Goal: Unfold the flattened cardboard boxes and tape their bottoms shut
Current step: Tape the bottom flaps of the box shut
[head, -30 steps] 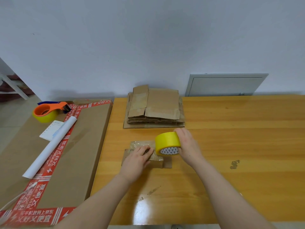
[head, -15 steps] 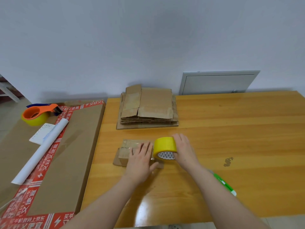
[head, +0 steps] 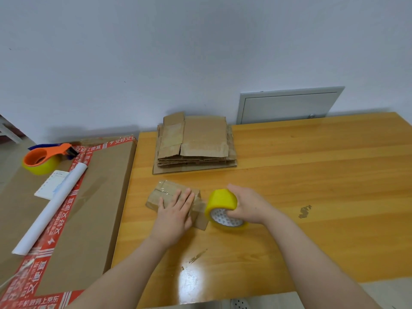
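While the large flat carton [head: 89, 208] at the far left carries an orange tape dispenser [head: 44, 159], a notepad [head: 52, 185] and a white paper roll [head: 51, 210] on its top, nothing shows what is inside it. On the wooden table [head: 312, 197] to its right lies the small box [head: 169, 192], closed, with glossy tape over its flaps and its contents hidden. The left hand [head: 175, 214] presses flat on it, fingers straight and slightly spread. Behind it, against the wall, sits the stack of flattened boxes [head: 196, 143]. Just right of the small box, the right hand [head: 249, 206] grips the yellow tape roll [head: 223, 204], fingers curled round it.
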